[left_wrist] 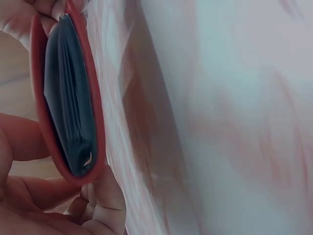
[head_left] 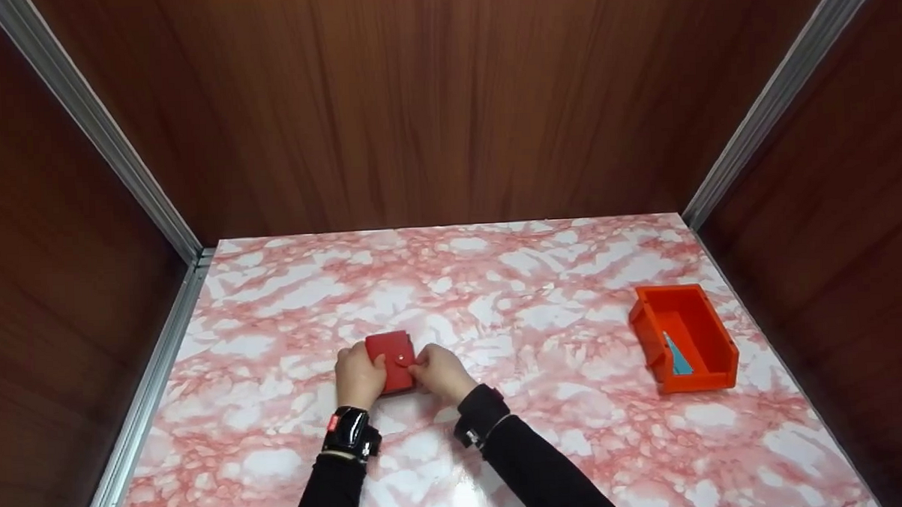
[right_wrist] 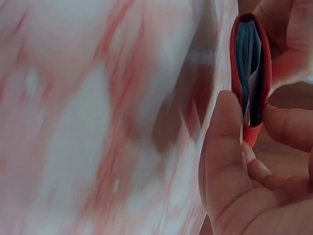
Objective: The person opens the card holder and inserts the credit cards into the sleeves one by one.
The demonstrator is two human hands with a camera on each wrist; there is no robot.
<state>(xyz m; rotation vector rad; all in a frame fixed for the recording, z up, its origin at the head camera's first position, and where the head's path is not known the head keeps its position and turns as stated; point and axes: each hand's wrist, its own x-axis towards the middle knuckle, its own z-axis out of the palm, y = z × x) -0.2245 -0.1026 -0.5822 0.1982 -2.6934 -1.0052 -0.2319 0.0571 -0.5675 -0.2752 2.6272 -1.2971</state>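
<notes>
A small red card wallet (head_left: pixel 391 349) with a snap-button strap is held between both hands over the marbled table. My left hand (head_left: pixel 359 375) grips its left side, thumb across the front and fingers behind. At the opposite edge, by the strap, my right hand (head_left: pixel 441 370) pinches the wallet between thumb and fingers. In the left wrist view, dark inner sleeves show between the red covers of the wallet (left_wrist: pixel 100 132). The right wrist view shows the same wallet (right_wrist: pixel 266 63) edge-on, with a pale sheet among the sleeves.
An orange-red open bin (head_left: pixel 699 380) stands on the right of the table, a teal triangular piece (head_left: pixel 678 356) inside it. Brown wood-grain panels (head_left: pixel 431 104) with metal corner rails enclose the back and sides of the pink-and-white table (head_left: pixel 535 303).
</notes>
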